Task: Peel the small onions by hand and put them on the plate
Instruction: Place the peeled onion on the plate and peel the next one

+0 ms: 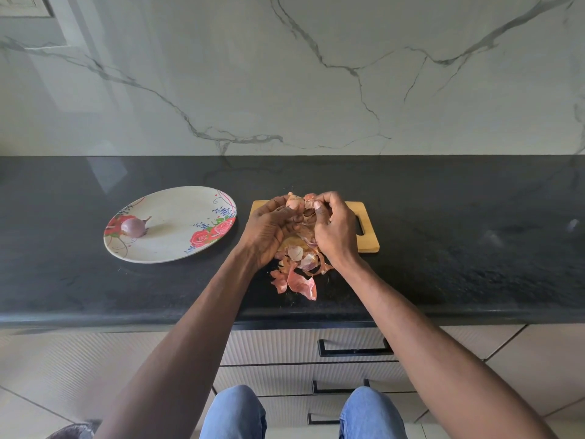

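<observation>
Above a wooden cutting board [367,245], my left hand [269,231] holds a small pinkish onion [294,202]. My right hand [334,228] pinches a strip of dry skin at the onion's top. A heap of peeled onion skins [299,274] lies under my hands and spills off the board's near edge onto the counter. One peeled purple onion [134,227] rests on the left part of a floral plate [177,248], left of the board. Whatever else lies on the board is hidden by my hands.
The black counter [459,248] runs the full width, with a marble wall behind it. Drawers with black handles [354,351] sit below the counter edge. My knees in blue jeans [234,413] are near the drawers.
</observation>
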